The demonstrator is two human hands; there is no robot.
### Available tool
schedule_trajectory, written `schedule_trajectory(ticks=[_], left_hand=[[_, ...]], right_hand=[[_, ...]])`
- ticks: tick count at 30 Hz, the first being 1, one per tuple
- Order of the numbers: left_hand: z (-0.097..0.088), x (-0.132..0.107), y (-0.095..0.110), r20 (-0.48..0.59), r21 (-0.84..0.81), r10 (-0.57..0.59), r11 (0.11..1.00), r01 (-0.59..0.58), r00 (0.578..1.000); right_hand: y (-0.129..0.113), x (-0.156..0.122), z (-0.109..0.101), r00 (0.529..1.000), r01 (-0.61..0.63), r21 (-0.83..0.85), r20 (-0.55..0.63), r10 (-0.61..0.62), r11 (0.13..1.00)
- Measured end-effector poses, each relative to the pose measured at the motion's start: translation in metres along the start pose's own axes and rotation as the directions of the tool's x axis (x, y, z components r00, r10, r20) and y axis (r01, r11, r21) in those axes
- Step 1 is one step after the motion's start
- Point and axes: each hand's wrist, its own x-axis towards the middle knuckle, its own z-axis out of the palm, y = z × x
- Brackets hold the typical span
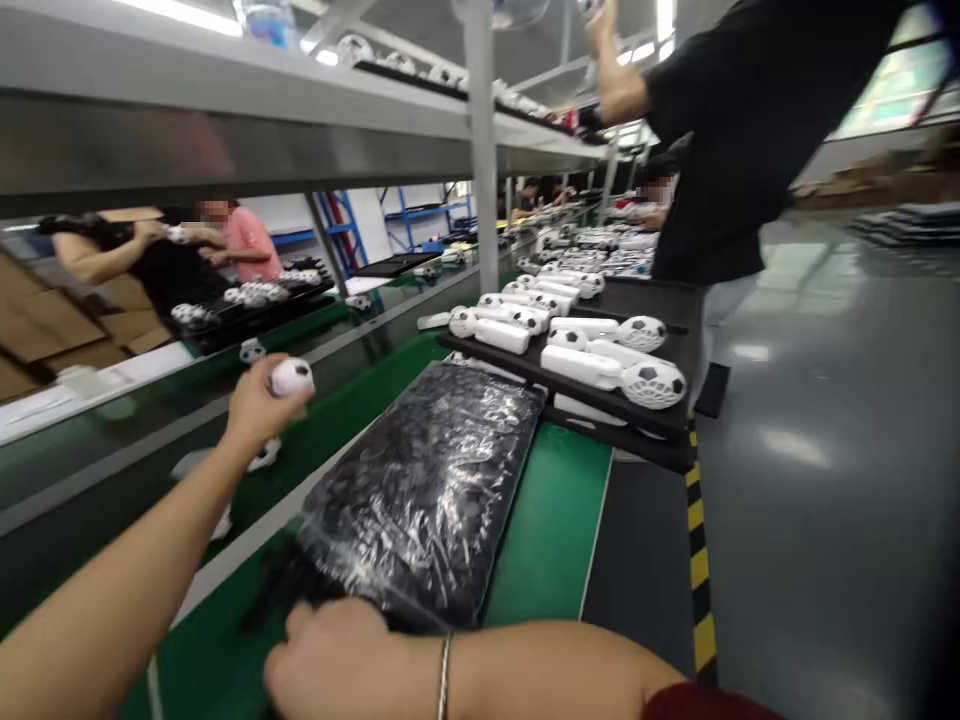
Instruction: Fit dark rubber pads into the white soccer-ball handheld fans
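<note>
My left hand (pixel 259 405) is raised over the conveyor, its fingers closed round a white soccer-ball-patterned fan (pixel 292 377). Most of the fan's body is hidden by the hand. Low in the view, my right hand (pixel 330 645) is at the near end of a clear plastic bag of black parts (pixel 427 490). Its fingers point away from the camera and are blurred, so whether they grip anything does not show. Dark, smeared pieces (pixel 281 585) lie just beyond this hand. The bag lies flat on the green work surface (pixel 559 500).
Black trays (pixel 495 358) of white soccer-ball handheld fans (pixel 652 383) are stacked beyond the bag. More fans (pixel 266 455) lie on the belt at left. A metal post (pixel 484 150) and shelf (pixel 225 140) stand overhead. A co-worker in black (pixel 735 140) reaches up at right; others sit across the line.
</note>
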Motion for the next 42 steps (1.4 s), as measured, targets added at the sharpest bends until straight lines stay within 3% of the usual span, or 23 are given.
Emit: schedule_trajectory(ticks=[3,6,9,11,14,16,22,24,28,35,42], left_hand=[[-0.076,-0.041,0.019,-0.135,-0.063,-0.018,0.998,0.01,0.991],[-0.147,-0.108,0.044,-0.198,-0.083,0.031,0.995,-0.049,0.98],[-0.192,-0.191,0.064,-0.081,0.215,0.114,0.972,-0.094,0.99],[-0.202,-0.244,0.068,0.069,0.283,0.102,0.952,-0.117,0.992],[-0.189,-0.302,0.06,0.287,0.32,-0.057,0.947,-0.039,0.956],[-0.172,-0.321,0.051,0.349,0.342,-0.163,0.939,0.037,0.923],[-0.127,-0.322,0.02,0.238,0.27,-0.25,0.945,0.184,0.938],[-0.121,-0.322,0.007,0.32,0.188,-0.252,0.962,0.2,0.913],[-0.119,-0.33,-0.009,0.531,-0.003,-0.21,0.968,0.25,0.821],[-0.105,-0.34,0.007,0.38,0.035,-0.458,0.875,0.482,0.804],[-0.101,-0.344,0.009,0.359,0.0,-0.45,0.876,0.482,0.818]], right_hand=[[0.003,-0.014,-0.006,1.0,-0.01,0.062,-0.029,0.011,0.998],[0.005,-0.015,-0.004,0.999,-0.004,0.057,-0.052,0.007,0.998],[0.003,-0.013,0.001,0.995,0.048,0.061,-0.091,-0.042,0.997],[0.002,-0.011,0.004,0.99,0.061,0.086,-0.132,-0.05,0.994],[0.001,-0.005,0.009,0.984,0.1,0.107,-0.157,-0.083,0.989],[-0.002,-0.001,0.011,0.973,0.14,0.141,-0.205,-0.109,0.98],[-0.014,0.002,0.017,0.948,0.206,0.401,-0.31,-0.079,0.893],[-0.016,0.0,0.02,0.938,0.23,0.447,-0.338,-0.075,0.865],[-0.014,-0.001,0.026,0.943,0.241,0.549,-0.327,-0.06,0.8],[-0.027,-0.007,0.023,0.946,0.268,0.59,-0.311,-0.092,0.761],[-0.045,-0.014,0.03,0.884,0.457,0.506,-0.348,-0.312,0.731]])
